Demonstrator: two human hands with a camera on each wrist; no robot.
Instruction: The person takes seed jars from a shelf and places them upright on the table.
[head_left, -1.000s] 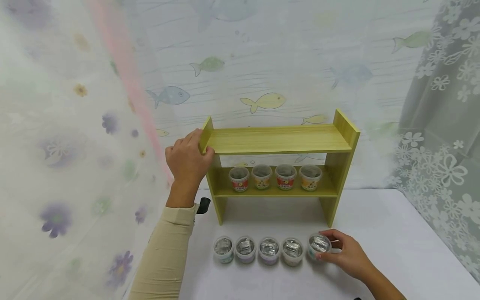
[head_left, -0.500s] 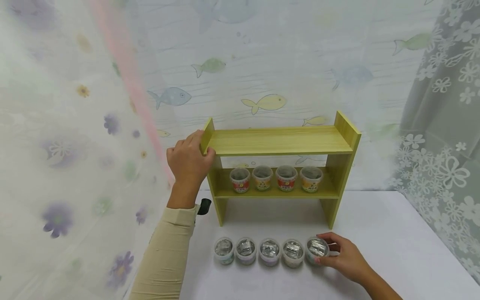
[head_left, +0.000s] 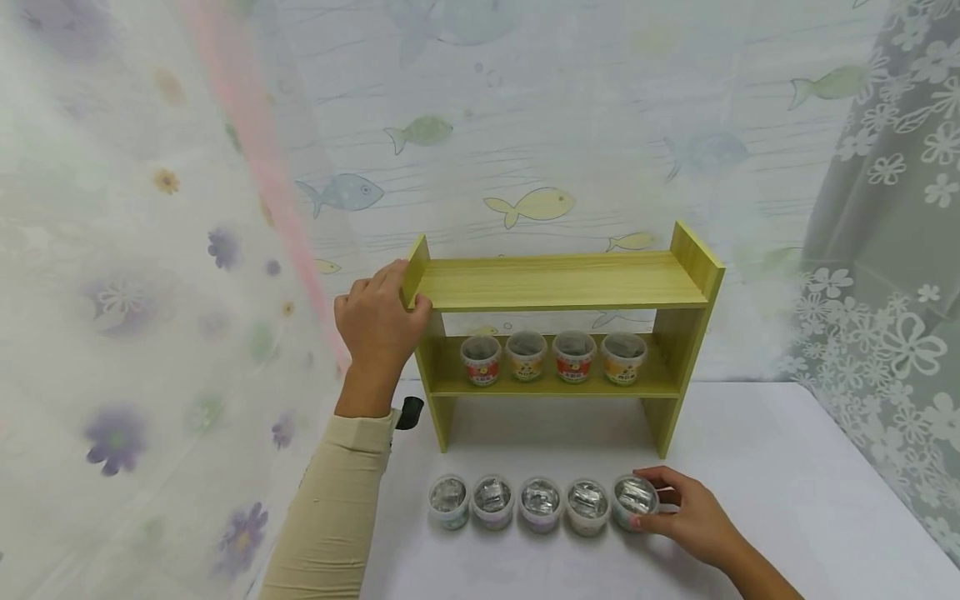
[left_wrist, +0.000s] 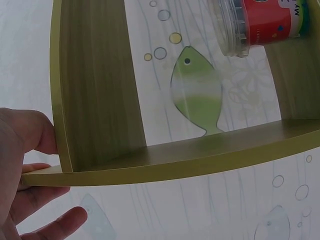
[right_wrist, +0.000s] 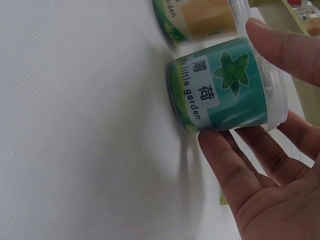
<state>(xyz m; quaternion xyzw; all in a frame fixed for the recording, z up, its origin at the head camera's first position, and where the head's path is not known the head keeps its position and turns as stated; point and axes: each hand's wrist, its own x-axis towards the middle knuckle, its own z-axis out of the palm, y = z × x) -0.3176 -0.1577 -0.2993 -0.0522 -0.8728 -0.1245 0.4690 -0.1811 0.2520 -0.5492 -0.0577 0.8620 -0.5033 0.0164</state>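
Pinching a mint tub (right_wrist: pixel 225 87) between thumb and fingers, the person's right hand (head_left: pixel 693 512) is reaching in from the lower right. The tub is standing at the right end of a row of five, just in front of the shelf unit (head_left: pixel 562 282); whether its base is touching the white tablecloth (head_left: pixel 780 483) cannot be told. In the right wrist view its teal label is showing green leaves, two characters and the words "little garden", with the thumb lying near the rim and the other fingers spreading along the opposite side.

To its left, four more tubs are sitting in line with it: a speckled-label tub (head_left: pixel 587 504), two tubs with pale purple labels (head_left: pixel 539 500) and a pale blue-labelled tub (head_left: pixel 450 504), all showing silvery tops.

The left hand (head_left: pixel 378 321) is gripping the unit's upper left corner, its thumb and fingers lying on either side of the side panel. A beige sleeve (head_left: pixel 318 517) is covering that forearm. On the unit's lower board, two red-labelled tubs (head_left: pixel 481 367) and two yellow-labelled tubs (head_left: pixel 622 367) are standing alternately. Behind, a fish-patterned curtain (head_left: pixel 600 133) is hanging.
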